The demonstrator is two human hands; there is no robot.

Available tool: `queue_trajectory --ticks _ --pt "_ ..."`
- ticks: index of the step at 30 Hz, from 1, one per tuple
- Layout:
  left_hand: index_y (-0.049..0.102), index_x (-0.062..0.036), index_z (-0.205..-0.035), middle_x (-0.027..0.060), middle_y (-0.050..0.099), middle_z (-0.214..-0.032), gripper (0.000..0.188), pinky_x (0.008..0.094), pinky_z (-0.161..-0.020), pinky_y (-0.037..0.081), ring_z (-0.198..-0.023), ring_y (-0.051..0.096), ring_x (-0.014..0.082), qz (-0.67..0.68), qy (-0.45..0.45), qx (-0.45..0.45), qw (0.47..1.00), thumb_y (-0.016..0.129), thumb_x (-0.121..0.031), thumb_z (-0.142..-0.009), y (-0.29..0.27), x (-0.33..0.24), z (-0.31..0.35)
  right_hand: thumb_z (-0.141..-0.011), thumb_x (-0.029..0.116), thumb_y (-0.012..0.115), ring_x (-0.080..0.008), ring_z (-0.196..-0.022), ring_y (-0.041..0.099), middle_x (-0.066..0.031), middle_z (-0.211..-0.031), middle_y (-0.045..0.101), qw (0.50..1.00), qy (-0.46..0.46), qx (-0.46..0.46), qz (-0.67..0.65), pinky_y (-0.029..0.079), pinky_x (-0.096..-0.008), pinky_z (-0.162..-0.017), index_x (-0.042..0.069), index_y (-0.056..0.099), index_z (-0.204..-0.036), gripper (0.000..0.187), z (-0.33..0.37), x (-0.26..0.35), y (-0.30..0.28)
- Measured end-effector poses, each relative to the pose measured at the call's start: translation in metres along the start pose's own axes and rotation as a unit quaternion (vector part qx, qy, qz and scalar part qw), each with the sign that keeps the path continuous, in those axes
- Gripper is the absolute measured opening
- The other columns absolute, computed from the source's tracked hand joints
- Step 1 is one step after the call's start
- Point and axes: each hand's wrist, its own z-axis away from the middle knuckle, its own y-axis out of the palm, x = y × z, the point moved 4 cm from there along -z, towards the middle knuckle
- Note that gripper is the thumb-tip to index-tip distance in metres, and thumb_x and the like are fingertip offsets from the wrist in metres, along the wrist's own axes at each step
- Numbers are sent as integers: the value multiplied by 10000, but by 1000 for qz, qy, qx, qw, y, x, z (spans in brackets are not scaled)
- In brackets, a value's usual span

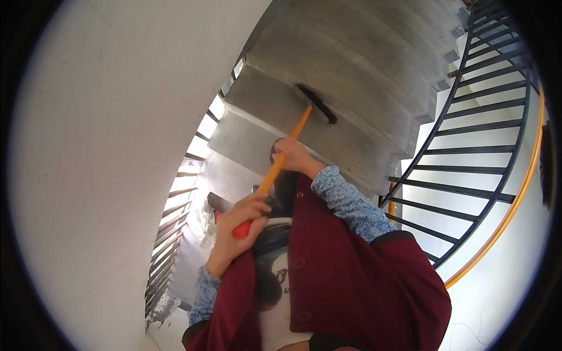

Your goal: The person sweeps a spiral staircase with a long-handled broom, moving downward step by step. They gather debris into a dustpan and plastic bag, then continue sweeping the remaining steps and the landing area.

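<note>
A broom (pixel 273 175) with an orange handle runs up and away from my body. Its dark-bristled head (pixel 316 104) rests on a grey concrete step (pixel 263 88). My left hand (pixel 237 228) is closed round the handle near its red end, close to my chest. Farther up the handle, my right hand (pixel 294 155) wraps round it. Blue patterned sleeves (pixel 345 196) cover both forearms, under a dark red garment (pixel 339 263).
Concrete stairs (pixel 363 58) fill the upper middle. On the right curves a black metal railing (pixel 468 150) with an orange handrail (pixel 515 207). A pale wall (pixel 111 146) takes up the left, bordered by more railing bars (pixel 170 234). A whitish plastic bag (pixel 206 225) lies lower down.
</note>
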Motion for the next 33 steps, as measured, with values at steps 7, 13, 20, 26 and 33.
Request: queue_trajectory --ticks 7,13,20,26,33 --pt "626 2 -778 126 727 -886 44 397 -870 554 -1020 714 332 -112 -34 -4 993 656 30 -792 -30 -30 24 -827 170 722 -347 -786 585 -125 -794 583 992 -49 -20 -115 472 -432 -689 78 543 -774 209 -4 43 79" --pt "623 -30 -726 101 726 -827 105 388 -778 587 -942 733 333 -173 28 3 985 722 -58 -747 -49 -87 49 -862 182 720 -316 -838 583 -106 -803 578 985 -45 54 -158 484 -419 -676 86 550 -792 208 -14 125 69" --pt "584 -17 -680 107 704 -725 28 406 -822 561 -916 714 363 -113 -57 22 992 585 -42 -693 4 -52 28 -828 147 711 -343 -859 565 -136 -828 579 989 91 -45 -109 477 -446 -694 68 539 -788 194 38 57 28" --pt "557 -100 -613 30 708 -674 214 314 -603 566 -749 745 282 -152 127 204 959 675 -132 -789 51 -110 2 -767 197 760 -336 -945 583 -119 -858 620 964 107 -48 -237 508 -476 -723 49 583 -831 240 107 88 4" --pt "598 -84 -660 58 671 -666 346 340 -579 549 -765 736 339 -21 143 510 848 714 -303 -901 186 -116 -14 -796 173 747 -362 -914 587 -140 -863 609 958 190 -161 -143 495 -460 -770 64 574 -885 223 277 58 -81"
